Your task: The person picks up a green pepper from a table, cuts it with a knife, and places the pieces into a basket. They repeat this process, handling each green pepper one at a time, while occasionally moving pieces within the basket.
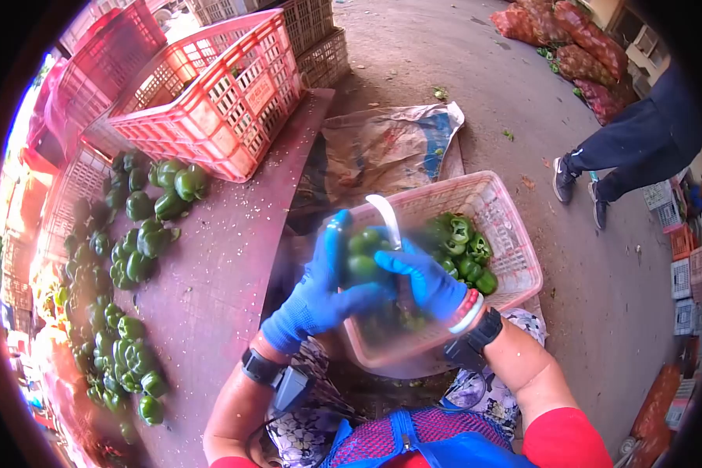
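Note:
My left hand (308, 300), in a blue knit glove, is closed around a green bell pepper (364, 261). Gloved the same way, my right hand (431, 282) grips a small knife whose pale curved blade (384, 212) points up and away. The fingertips of the right hand are close to the pepper, and motion blurs the spot where they meet. Both hands are above a pink plastic basket (515, 234) in front of my knees. Inside it lie several green peppers (462, 242), some cut open at the top.
On my left a board table (218, 288) bears a long heap of green peppers (125, 343) and a red crate (210, 117). A stained sack (382, 148) is behind the basket. At right stands a person in dark trousers (628, 148), near full mesh sacks (577, 54).

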A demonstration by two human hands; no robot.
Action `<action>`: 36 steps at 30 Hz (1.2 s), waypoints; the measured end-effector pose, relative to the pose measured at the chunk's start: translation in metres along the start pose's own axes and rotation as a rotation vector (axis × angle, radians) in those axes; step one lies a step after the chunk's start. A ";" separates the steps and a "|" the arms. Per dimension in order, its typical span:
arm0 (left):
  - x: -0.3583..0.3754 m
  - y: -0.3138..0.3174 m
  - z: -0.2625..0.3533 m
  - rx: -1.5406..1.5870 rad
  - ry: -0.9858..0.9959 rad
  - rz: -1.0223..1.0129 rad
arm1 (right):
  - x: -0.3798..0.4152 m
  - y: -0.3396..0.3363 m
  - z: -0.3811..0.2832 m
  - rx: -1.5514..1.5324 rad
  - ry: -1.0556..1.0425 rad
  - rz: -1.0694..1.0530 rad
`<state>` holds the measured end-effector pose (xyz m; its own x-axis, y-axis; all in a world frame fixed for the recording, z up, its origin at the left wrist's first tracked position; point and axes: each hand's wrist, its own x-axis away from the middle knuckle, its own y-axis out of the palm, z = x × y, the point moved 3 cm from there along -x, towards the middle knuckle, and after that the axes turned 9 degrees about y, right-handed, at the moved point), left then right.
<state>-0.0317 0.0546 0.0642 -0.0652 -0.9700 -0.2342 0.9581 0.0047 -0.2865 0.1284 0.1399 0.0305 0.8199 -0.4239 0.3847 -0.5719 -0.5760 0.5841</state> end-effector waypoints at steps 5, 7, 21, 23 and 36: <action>0.006 0.022 0.003 0.472 -0.364 0.188 | -0.003 -0.019 -0.005 0.564 -0.444 0.157; 0.010 0.032 -0.020 0.749 -0.387 0.239 | 0.003 -0.019 -0.011 0.631 -0.378 0.131; -0.015 0.027 -0.041 0.612 -0.352 0.415 | 0.007 -0.018 -0.010 1.325 -0.563 0.435; -0.014 0.025 -0.042 0.603 -0.358 0.431 | 0.007 -0.013 -0.014 1.312 -0.503 0.420; -0.011 0.025 -0.025 -0.080 -0.206 0.515 | -0.023 -0.034 0.028 1.270 -0.266 0.485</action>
<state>-0.0142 0.0715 0.0363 0.4693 -0.8648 -0.1787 0.8269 0.5014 -0.2547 0.1287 0.1498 -0.0179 0.5868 -0.7992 0.1301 -0.5445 -0.5084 -0.6672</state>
